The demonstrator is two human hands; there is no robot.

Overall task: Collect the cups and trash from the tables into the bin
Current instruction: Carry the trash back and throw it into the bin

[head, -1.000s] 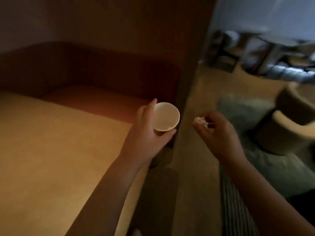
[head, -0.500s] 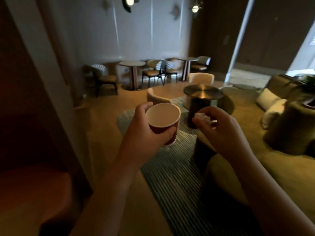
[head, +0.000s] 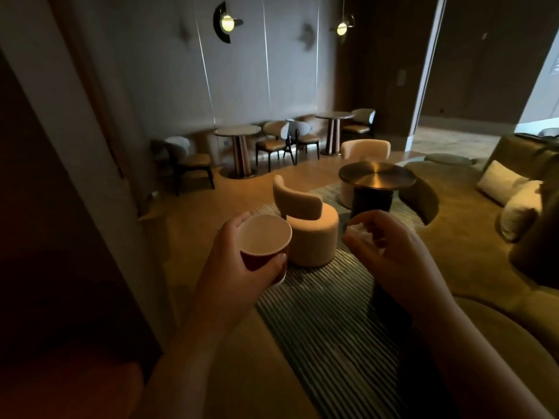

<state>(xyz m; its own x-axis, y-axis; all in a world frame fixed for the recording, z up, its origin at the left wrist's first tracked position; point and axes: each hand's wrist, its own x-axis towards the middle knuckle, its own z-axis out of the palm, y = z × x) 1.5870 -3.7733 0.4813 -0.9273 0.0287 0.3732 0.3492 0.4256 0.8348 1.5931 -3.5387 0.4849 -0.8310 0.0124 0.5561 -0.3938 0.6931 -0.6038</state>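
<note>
Left hand [head: 239,261] wrapping cup [head: 266,240], thumb and fingers curling round its wall, mouth facing up, probably for steady carrying. Right hand [head: 393,255] pinching crumpled white trash [head: 361,234] at fingertips, just right of cup. Both being carried in air. Round tabletop [head: 376,175] lying beyond right hand. Bin not showing.
</note>
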